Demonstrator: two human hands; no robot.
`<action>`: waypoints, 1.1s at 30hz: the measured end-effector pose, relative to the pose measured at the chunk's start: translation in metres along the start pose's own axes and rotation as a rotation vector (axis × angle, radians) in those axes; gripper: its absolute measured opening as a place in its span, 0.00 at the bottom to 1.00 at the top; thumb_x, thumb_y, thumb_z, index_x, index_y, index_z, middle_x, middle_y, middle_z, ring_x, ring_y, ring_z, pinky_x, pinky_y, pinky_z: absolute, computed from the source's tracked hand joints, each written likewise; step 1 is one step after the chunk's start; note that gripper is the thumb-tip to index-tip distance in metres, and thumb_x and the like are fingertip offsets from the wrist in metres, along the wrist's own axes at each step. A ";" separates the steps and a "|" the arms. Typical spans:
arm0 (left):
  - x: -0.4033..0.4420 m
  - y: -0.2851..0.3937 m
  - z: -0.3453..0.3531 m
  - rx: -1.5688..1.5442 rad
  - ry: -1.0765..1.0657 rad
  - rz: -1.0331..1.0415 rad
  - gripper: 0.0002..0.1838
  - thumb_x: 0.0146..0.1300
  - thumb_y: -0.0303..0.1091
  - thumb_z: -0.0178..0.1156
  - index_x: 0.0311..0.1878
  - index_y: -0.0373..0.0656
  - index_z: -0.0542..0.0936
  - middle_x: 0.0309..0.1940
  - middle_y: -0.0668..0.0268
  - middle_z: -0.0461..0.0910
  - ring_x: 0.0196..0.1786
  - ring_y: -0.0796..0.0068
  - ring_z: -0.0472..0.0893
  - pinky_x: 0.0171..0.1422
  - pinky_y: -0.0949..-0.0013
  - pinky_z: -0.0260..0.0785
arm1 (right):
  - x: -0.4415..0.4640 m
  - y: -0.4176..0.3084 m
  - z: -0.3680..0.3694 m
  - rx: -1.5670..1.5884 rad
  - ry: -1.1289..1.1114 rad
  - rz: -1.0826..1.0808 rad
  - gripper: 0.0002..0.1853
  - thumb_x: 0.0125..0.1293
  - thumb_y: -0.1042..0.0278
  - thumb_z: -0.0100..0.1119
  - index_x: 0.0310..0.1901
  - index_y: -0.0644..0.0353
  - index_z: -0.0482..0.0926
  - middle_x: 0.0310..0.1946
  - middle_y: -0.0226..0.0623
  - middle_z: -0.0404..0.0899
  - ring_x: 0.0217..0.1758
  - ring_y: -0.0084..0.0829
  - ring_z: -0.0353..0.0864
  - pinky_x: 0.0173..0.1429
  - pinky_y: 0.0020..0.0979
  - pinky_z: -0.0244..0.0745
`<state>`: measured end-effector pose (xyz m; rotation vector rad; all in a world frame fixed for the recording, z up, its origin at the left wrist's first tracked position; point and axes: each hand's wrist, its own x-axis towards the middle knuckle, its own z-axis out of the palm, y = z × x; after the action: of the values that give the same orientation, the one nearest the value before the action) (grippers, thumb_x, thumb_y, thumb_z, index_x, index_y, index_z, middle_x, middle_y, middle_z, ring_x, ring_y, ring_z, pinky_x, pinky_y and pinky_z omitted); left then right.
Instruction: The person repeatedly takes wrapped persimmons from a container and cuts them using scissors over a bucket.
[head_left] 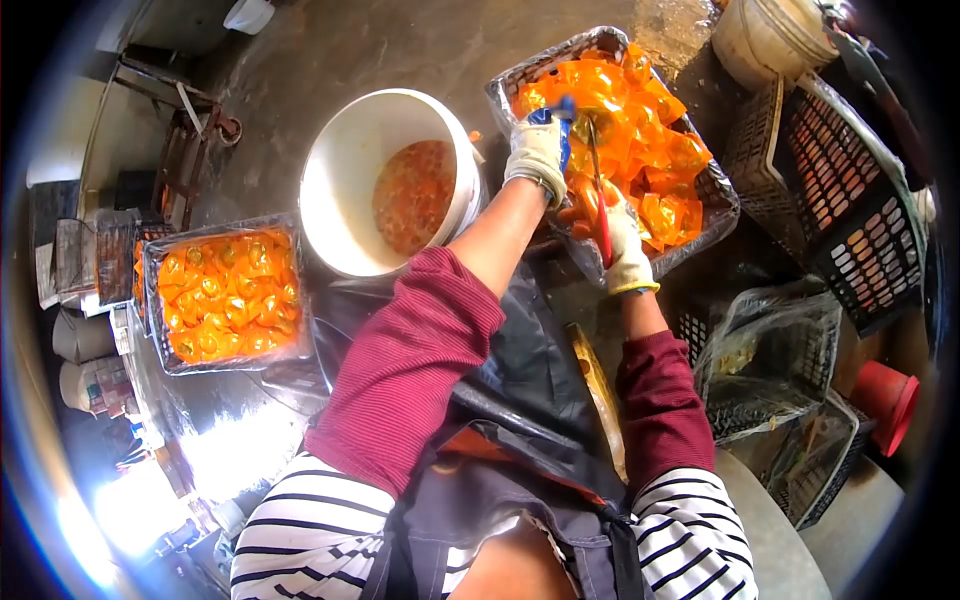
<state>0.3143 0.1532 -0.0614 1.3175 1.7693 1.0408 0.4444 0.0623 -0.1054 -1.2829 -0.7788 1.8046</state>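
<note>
My left hand (538,150), in a whitish glove, is over the left side of a plastic-lined crate (715,225) full of shiny orange packets (640,110). Its fingers are closed; blue shows along them, and I cannot tell whether that is the glove's coating or a held thing. Wrapped in a similar glove, my right hand (625,245) grips a red-handled tool (603,230) with a thin dark metal end pointing away from me over the packets. Whether it is scissors or a knife is unclear. Both hands are close together at the crate's near left side.
Left of the crate stands a white bucket (335,180) with reddish-orange wet contents. Another crate (185,367) of orange packets sits at left. On the right are black crates (880,220), a lined crate (770,350), a red bucket (882,405) and a whitish bucket (770,40).
</note>
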 end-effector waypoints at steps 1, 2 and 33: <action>-0.001 0.001 -0.002 0.047 -0.023 -0.012 0.23 0.66 0.52 0.49 0.37 0.40 0.82 0.35 0.56 0.83 0.41 0.59 0.81 0.45 0.64 0.69 | 0.000 0.004 -0.004 -0.061 -0.003 0.022 0.18 0.65 0.57 0.56 0.50 0.59 0.73 0.35 0.35 0.79 0.35 0.27 0.77 0.39 0.26 0.71; -0.002 0.002 -0.004 0.094 -0.047 -0.024 0.23 0.66 0.52 0.49 0.37 0.40 0.82 0.35 0.56 0.82 0.41 0.59 0.81 0.45 0.64 0.69 | 0.000 0.006 -0.007 -0.122 -0.005 0.044 0.19 0.64 0.55 0.57 0.50 0.59 0.73 0.36 0.35 0.78 0.36 0.27 0.77 0.40 0.27 0.70; 0.013 -0.017 0.025 -0.377 -0.499 -0.441 0.22 0.61 0.50 0.60 0.48 0.43 0.76 0.40 0.65 0.78 0.41 0.73 0.77 0.44 0.70 0.71 | -0.027 -0.062 -0.010 0.301 -0.193 0.062 0.19 0.65 0.54 0.53 0.46 0.63 0.75 0.35 0.35 0.76 0.26 0.22 0.77 0.22 0.18 0.64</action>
<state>0.3261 0.1679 -0.0890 0.8090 1.3179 0.6762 0.4737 0.0716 -0.0450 -0.9571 -0.5469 2.0280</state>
